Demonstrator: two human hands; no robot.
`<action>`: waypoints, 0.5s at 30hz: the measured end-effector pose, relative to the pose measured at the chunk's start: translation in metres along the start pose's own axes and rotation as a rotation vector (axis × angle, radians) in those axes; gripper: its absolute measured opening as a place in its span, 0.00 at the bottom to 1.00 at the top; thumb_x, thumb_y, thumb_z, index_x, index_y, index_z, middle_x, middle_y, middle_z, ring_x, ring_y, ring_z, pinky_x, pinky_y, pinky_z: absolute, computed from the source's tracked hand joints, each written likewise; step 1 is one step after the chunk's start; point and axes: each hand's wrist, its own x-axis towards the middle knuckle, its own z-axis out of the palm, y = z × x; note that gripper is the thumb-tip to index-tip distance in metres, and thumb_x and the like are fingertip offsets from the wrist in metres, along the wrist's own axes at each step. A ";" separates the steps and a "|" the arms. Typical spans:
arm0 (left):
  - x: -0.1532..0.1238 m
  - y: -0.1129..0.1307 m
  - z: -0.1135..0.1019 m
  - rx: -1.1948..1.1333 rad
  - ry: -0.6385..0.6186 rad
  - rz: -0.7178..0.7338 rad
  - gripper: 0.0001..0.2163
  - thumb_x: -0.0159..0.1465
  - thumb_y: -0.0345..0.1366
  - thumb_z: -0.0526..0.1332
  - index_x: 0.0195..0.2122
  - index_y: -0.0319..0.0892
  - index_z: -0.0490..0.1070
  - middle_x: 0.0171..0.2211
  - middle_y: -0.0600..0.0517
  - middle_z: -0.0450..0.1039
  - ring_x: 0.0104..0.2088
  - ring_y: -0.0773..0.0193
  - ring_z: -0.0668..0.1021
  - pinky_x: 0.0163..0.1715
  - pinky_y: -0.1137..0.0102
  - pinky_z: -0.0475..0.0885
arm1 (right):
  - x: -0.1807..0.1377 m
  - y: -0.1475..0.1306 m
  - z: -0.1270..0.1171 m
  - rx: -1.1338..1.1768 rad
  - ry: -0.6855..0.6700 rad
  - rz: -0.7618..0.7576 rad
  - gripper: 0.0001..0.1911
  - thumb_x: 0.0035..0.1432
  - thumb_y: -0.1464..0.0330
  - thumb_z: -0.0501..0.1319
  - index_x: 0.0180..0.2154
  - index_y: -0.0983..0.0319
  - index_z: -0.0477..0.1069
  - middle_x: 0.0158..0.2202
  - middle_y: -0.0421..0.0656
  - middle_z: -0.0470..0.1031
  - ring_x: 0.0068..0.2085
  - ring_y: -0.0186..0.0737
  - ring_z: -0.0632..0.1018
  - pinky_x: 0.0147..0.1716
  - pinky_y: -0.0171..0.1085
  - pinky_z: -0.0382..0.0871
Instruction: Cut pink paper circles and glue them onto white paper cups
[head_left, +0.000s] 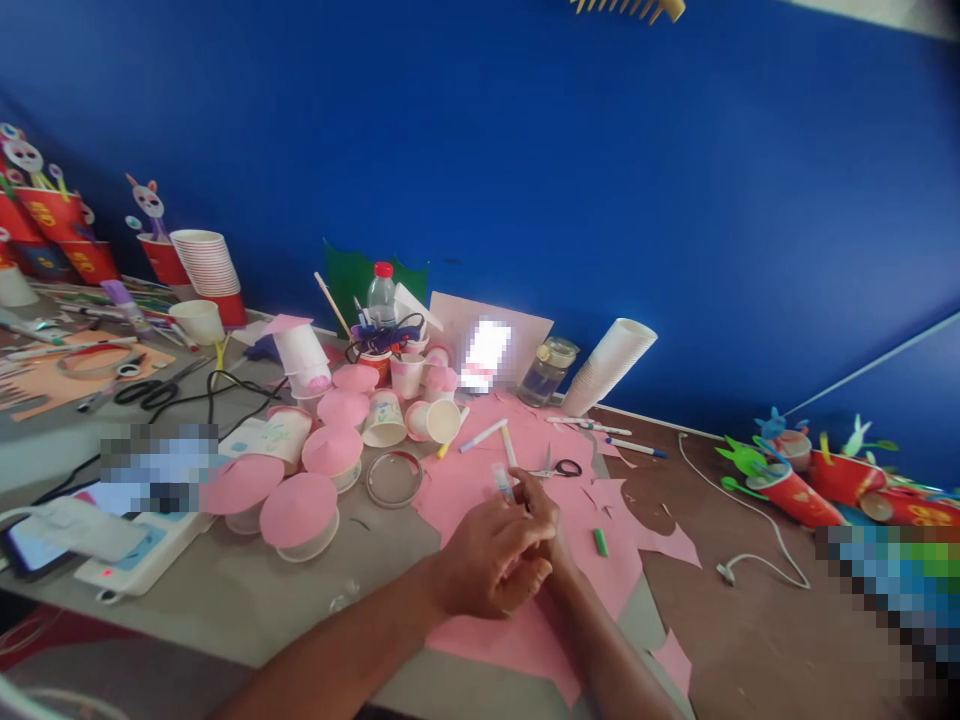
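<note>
Beneath the fingers (534,490) is a flat, plain pink paper sheet (465,490); right of them, a small cylindrical green cap (601,542). Left of them, a white paper cup (386,406) carries blue-and-green markings.

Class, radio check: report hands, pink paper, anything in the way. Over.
Left hand and right hand together; what they hold, unclear. Pink paper spread beneath them. Scissors and green piece on it, possible obstacles.
</note>
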 end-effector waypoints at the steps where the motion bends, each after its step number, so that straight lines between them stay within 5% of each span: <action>1: 0.000 -0.001 -0.002 -0.011 0.014 -0.021 0.14 0.62 0.34 0.52 0.47 0.40 0.67 0.28 0.45 0.73 0.27 0.60 0.71 0.34 0.62 0.68 | -0.001 -0.003 0.002 0.021 -0.032 -0.018 0.19 0.56 0.67 0.55 0.49 0.64 0.65 0.24 0.39 0.71 0.23 0.37 0.72 0.22 0.34 0.66; 9: 0.007 -0.017 -0.018 -0.143 0.347 -0.381 0.10 0.64 0.33 0.53 0.45 0.43 0.66 0.35 0.48 0.71 0.35 0.62 0.73 0.38 0.68 0.68 | -0.004 -0.032 0.003 0.092 -0.219 -0.260 0.14 0.60 0.70 0.54 0.48 0.60 0.68 0.45 0.47 0.74 0.46 0.43 0.75 0.45 0.40 0.69; 15: 0.008 -0.031 -0.011 0.088 0.041 -0.270 0.10 0.65 0.31 0.50 0.42 0.43 0.70 0.36 0.47 0.73 0.38 0.59 0.73 0.41 0.65 0.66 | 0.005 -0.004 -0.010 -0.247 0.069 -0.225 0.12 0.57 0.72 0.53 0.40 0.63 0.72 0.39 0.49 0.75 0.43 0.47 0.74 0.45 0.45 0.66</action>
